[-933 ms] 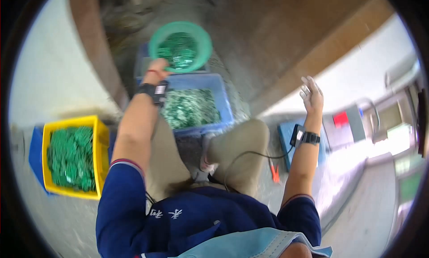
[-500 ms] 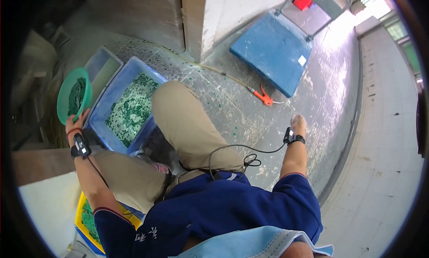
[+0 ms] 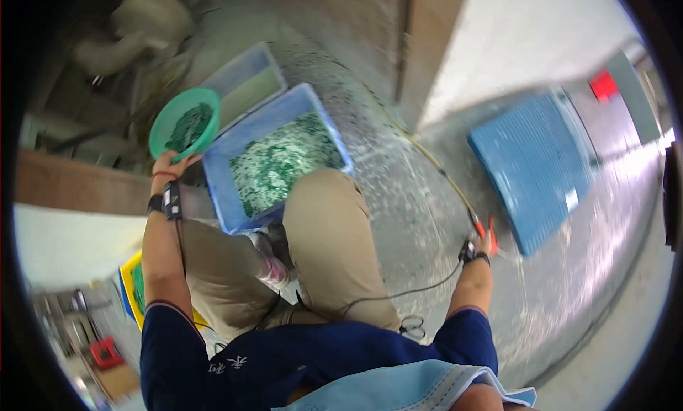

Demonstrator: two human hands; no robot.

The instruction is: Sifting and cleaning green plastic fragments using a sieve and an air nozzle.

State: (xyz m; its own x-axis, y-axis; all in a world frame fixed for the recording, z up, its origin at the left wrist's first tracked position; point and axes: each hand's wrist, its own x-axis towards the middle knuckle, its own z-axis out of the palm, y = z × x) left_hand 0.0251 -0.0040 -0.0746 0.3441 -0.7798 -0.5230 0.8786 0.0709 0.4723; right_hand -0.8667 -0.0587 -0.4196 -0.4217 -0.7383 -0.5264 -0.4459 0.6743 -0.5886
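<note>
My left hand (image 3: 175, 163) grips the rim of a round green plastic basin (image 3: 206, 100), held tilted at the left. Dark green strip-like pieces (image 3: 191, 126) lie inside it. Beside the basin, between it and my knee, sits a blue plastic crate (image 3: 220, 187) with many small green and whitish bits (image 3: 274, 166) in it. Far to the right, my right hand (image 3: 484, 246) is closed on an orange air blow gun (image 3: 492, 233) low over the floor; the fingers are partly hidden and slightly blurred. A yellowish hose (image 3: 425, 152) runs from the gun.
Behind the blue crate stands a paler bin (image 3: 249, 73). A blue platform trolley (image 3: 530, 166) is at the right, near a white wall (image 3: 523, 45). A yellow container (image 3: 129, 272) stands by my left elbow. Green bits are scattered over the floor. A cable runs from my right wrist.
My right hand has reached the air blow gun and closed on it. The view has turned, so basin, crate and trolley appear farther right. My left hand still holds the basin.
</note>
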